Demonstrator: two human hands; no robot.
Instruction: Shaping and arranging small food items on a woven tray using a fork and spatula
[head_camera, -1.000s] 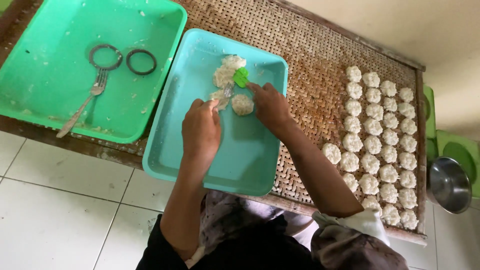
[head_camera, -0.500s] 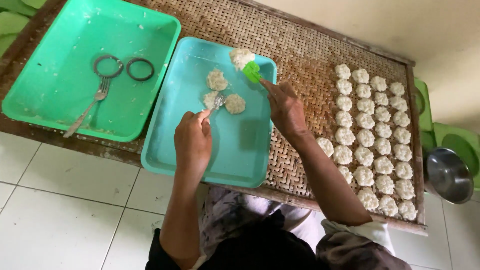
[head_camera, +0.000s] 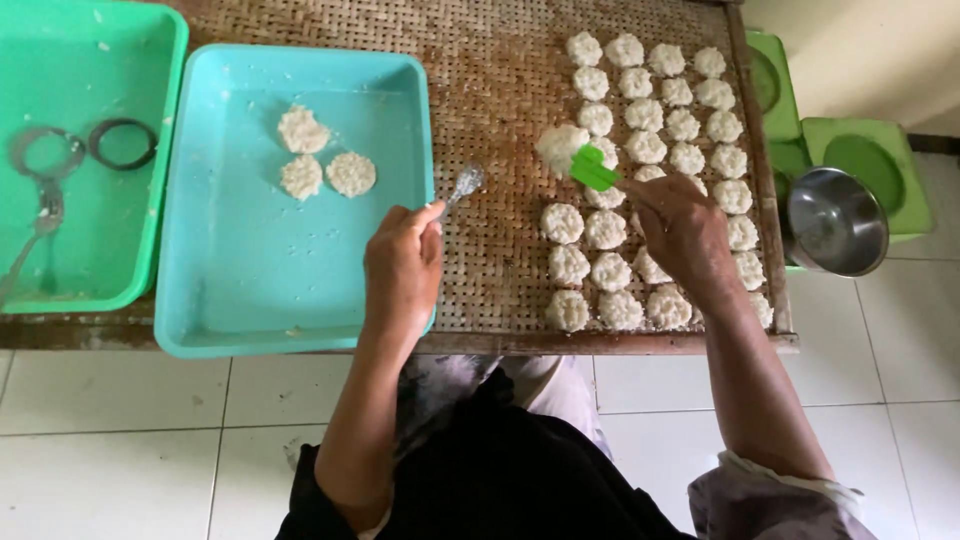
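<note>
While the left hand (head_camera: 402, 272) pinches a spoon (head_camera: 462, 184) just right of the teal tray (head_camera: 250, 290), the right hand (head_camera: 680, 232) grips a green scraper (head_camera: 594, 170) carrying a white cake (head_camera: 560, 146) over the woven counter (head_camera: 490, 90), right of the tray. It looks soft, crumbly and light; best supported from underneath.

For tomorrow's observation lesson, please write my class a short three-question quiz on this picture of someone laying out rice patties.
1. True or false: the left hand holds a metal spoon.
2. How many patties lie in the blue tray?
3. The green spatula in the right hand carries a patty over: A) the green tray, B) the woven mat, C) the steel bowl.

Key: 1 true; 2 three; 3 B.
</note>
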